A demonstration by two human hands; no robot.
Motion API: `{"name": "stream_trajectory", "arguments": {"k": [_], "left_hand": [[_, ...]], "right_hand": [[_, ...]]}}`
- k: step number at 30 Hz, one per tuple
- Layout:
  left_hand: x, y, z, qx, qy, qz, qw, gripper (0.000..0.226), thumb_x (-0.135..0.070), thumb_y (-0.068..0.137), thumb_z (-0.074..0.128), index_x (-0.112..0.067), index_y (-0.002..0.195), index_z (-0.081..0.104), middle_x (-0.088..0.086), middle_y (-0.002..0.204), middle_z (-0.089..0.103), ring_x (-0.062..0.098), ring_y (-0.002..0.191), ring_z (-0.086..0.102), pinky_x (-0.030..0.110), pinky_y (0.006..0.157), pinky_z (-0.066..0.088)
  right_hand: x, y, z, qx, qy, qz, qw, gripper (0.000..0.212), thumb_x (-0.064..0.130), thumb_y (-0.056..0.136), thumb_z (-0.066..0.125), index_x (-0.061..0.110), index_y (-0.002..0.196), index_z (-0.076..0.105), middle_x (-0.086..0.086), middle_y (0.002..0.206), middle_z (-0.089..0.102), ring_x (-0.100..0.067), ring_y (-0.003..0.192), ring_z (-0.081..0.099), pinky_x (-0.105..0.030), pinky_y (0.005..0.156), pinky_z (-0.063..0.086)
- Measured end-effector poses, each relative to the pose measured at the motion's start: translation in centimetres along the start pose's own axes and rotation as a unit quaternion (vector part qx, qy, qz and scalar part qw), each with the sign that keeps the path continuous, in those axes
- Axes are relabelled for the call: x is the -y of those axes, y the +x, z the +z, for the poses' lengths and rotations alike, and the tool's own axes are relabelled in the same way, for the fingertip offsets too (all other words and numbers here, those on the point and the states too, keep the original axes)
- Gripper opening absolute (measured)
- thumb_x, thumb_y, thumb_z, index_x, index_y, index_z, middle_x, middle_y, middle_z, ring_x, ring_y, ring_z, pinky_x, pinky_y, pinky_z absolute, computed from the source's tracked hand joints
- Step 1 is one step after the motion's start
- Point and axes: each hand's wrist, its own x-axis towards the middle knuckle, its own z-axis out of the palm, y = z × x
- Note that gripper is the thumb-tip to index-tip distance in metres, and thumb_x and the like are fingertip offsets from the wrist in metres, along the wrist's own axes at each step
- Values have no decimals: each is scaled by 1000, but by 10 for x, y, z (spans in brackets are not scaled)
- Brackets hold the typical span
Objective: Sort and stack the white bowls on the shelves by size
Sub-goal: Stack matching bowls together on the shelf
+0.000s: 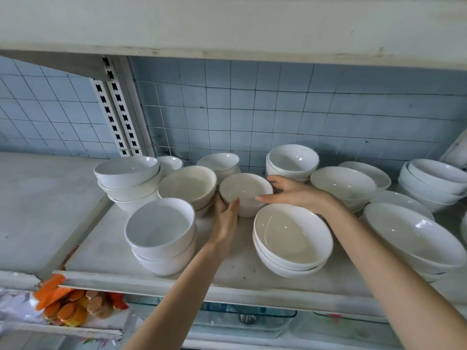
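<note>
Here both hands cupped a small empty bowl (245, 192) mid-shelf (235, 263): left hand (225, 218) gripping its near-left wall, right hand (293, 193) fingers spread over its right rim. Empty bowl stacks (161, 233) stood around.

Nine bowl stacks (161, 236), two hands (225, 218).

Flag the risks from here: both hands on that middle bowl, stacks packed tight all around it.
1. The small bowl is held only at its sides by the left hand and right hand; that grip could slip on glazed ware.
2. The cream bowl stack sits right beside it; lifting may knock it.
3. The front two-bowl stack lies under the right forearm, near the shelf edge; withdrawing could nudge it off.
</note>
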Motion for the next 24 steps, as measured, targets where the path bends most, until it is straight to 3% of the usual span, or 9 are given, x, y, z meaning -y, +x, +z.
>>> {"name": "stream_trajectory", "arguments": {"k": [3, 12, 15, 18, 21, 24], "left_hand": [[6, 7, -1, -6, -31, -16, 999, 56, -9, 94, 52, -20, 145, 33, 7, 136, 54, 25, 124, 52, 47, 109, 39], [-8, 0, 9, 5, -46, 14, 999, 44, 2, 90, 52, -13, 131, 48, 15, 122, 61, 35, 115, 58, 55, 99, 45], [-18, -2, 11, 15, -67, 26, 997, 46, 4, 90, 52, -10, 133, 46, 11, 109, 64, 31, 101, 62, 48, 94, 51], [-33, -6, 13, 18, -90, 35, 995, 34, 5, 90, 50, -11, 120, 53, 4, 90, 59, 22, 81, 60, 34, 70, 56], [-46, -9, 13, 37, -117, 10, 992, 37, 1, 90, 50, -7, 125, 51, 13, 102, 60, 25, 86, 60, 35, 74, 56], [-57, -13, 12, 86, -119, -10, 989, 39, -6, 91, 52, -5, 130, 50, 21, 121, 60, 29, 93, 64, 39, 83, 56]], "right_hand": [[2, 4, 1, 27, 31, 5, 999, 47, 33, 78, 74, 26, 119, 50, 6, 121, 63, -8, 106, 61, -30, 97, 47], [-5, 3, -5, -15, 144, -9, 989, 64, 28, 67, 82, 17, 122, 52, -3, 115, 67, -19, 107, 64, -43, 98, 48], [-3, -3, -7, -39, 197, -42, 979, 87, 40, 54, 85, 17, 130, 48, 0, 121, 64, -16, 112, 61, -42, 101, 46], [1, -10, -8, -49, 243, -82, 965, 83, 33, 60, 82, 17, 133, 45, -1, 128, 59, -14, 119, 55, -39, 105, 43], [5, -19, -9, -66, 266, -119, 954, 77, 24, 66, 77, 19, 135, 43, 2, 135, 51, -11, 123, 51, -34, 103, 44], [8, -25, -10, -100, 278, -142, 945, 74, 34, 65, 82, 29, 128, 44, 5, 135, 50, -9, 120, 52, -30, 101, 43]]}}
